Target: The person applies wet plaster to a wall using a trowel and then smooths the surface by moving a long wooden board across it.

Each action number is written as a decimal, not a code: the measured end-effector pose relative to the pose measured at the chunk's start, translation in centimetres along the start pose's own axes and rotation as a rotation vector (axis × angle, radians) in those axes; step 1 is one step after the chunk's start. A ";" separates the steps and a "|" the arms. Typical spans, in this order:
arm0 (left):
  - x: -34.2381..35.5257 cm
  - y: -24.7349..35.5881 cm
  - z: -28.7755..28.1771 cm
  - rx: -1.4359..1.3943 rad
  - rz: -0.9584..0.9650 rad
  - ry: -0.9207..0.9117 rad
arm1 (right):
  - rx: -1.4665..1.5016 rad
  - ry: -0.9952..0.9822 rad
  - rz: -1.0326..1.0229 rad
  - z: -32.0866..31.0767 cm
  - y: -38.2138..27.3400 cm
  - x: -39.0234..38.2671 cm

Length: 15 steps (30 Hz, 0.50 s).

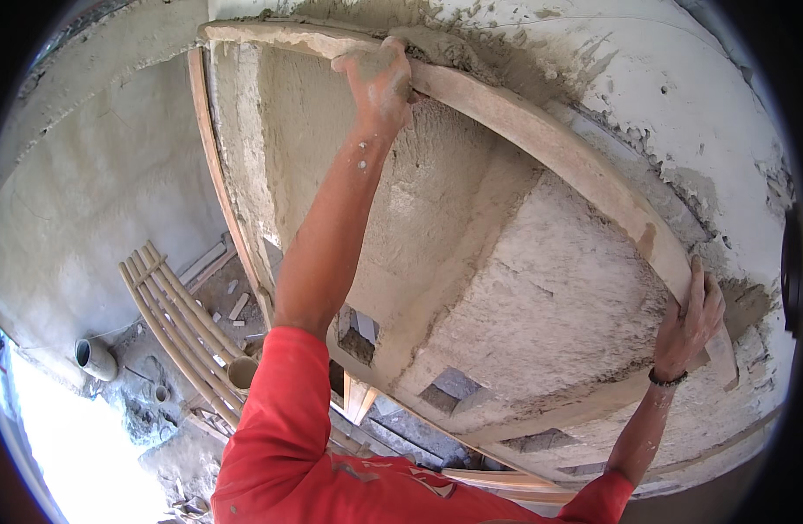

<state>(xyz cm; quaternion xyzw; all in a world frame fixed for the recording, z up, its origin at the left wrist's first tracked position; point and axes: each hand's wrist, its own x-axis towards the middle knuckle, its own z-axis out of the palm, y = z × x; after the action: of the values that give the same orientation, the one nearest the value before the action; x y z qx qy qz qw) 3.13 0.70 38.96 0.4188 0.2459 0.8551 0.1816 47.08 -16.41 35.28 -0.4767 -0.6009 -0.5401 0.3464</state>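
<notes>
A long wooden board, smeared with mortar, lies along the top edge of a plastered wall; it looks bowed in this wide view. My left hand, coated in wet mortar, is closed over the board left of its middle. Toward the board's right end, my right hand grips it with the fingers over its upper side. Wet grey mortar is heaped and smeared along the board's far side, beside my left hand.
An upright wooden strip runs down the wall's left edge. Square openings pierce the wall lower down. Below on the left are bamboo poles tied together, a pipe-like container and scattered rubble. White wall rises beyond the mortar.
</notes>
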 end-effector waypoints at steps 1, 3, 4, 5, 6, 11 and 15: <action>1.5 -1.3 -1.0 0.126 0.135 -0.085 | 0.003 0.002 -0.001 -0.1 -0.1 0.5; 3.7 -1.3 -1.6 0.381 0.221 -0.142 | 0.004 0.016 0.005 -0.3 -0.2 1.7; 3.7 0.0 -0.9 0.502 0.161 -0.117 | -0.008 0.019 0.008 -0.3 0.3 2.1; 3.9 1.3 -0.1 0.490 0.113 -0.117 | -0.016 0.021 0.011 -0.2 0.7 2.6; 3.3 3.6 1.4 0.460 0.062 -0.119 | -0.055 0.051 -0.042 -0.8 1.7 3.5; 2.1 6.1 3.8 0.009 -0.275 0.126 | -0.075 0.057 -0.055 -1.1 3.9 5.0; 0.8 6.7 2.8 0.104 -0.143 -0.032 | 0.010 -0.015 0.044 -1.7 4.9 3.4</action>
<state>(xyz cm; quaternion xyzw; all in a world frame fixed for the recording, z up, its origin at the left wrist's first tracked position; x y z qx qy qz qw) 4.27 -3.61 44.80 0.4225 0.3162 0.8193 0.2241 50.51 -17.62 40.36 -0.4921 -0.5957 -0.5256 0.3560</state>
